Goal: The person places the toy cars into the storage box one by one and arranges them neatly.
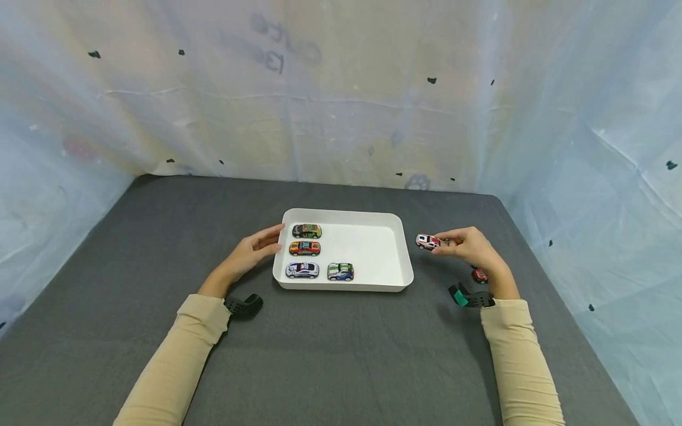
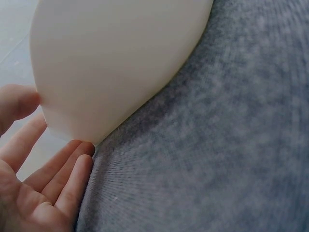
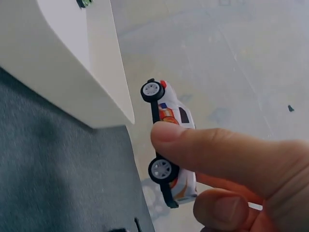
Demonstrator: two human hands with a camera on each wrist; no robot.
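A white and red toy car is pinched between the thumb and fingers of my right hand, held off the table to the right of the tray. In the right wrist view the toy car shows its black wheels and orange-red markings. My left hand touches the left wall of the white tray with fairly straight fingers; the left wrist view shows its fingertips against the wall. Inside the tray stand a green-yellow car, a red-orange car, a white-purple car and a blue-green-white car.
A red toy car lies on the grey table by my right wrist, partly hidden by it. Black wrist mounts sit under both wrists. Translucent plastic sheeting hangs behind and at both sides of the table.
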